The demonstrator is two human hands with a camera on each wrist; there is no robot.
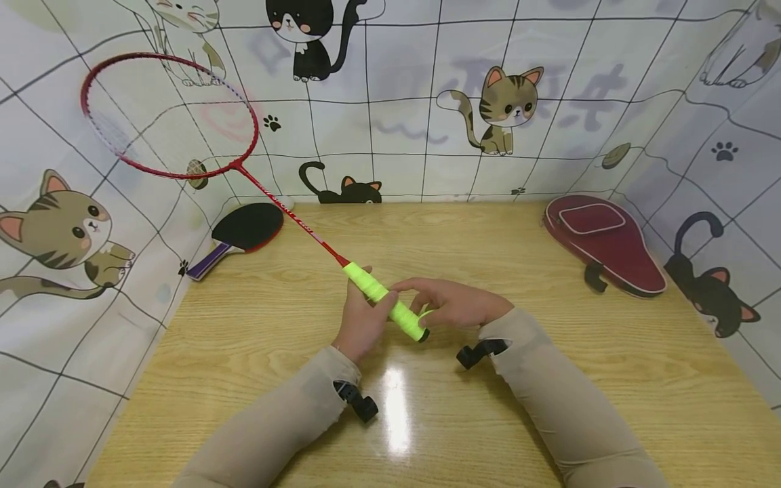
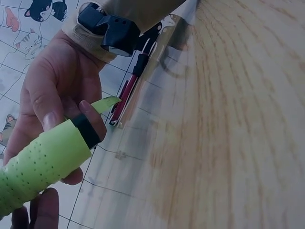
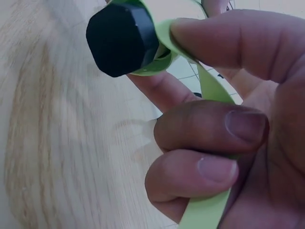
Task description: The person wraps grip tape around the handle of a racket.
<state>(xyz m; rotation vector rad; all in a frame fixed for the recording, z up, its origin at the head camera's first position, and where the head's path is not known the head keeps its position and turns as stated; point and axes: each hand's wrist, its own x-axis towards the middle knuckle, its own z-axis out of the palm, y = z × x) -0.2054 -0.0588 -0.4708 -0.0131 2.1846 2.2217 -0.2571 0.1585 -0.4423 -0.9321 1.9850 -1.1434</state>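
Note:
A red badminton racket [image 1: 289, 211] slants up to the left in the head view, its head raised above the table. Bright yellow-green grip tape [image 1: 371, 283] covers its handle. My left hand [image 1: 358, 320] grips the handle around its middle. At the butt end, my right hand [image 1: 460, 302] holds the loose end of the tape. The right wrist view shows this tape strip [image 3: 206, 212] running under two curled fingers, with the thumb [image 3: 209, 40] against it beside the black butt cap [image 3: 119, 40].
A table tennis paddle [image 1: 250, 227] with a black face lies at the table's back left. A dark red paddle case [image 1: 601, 247] lies at the back right. Cat-printed sheeting [image 1: 403, 122] surrounds the wooden table [image 1: 244, 379] at the back and sides.

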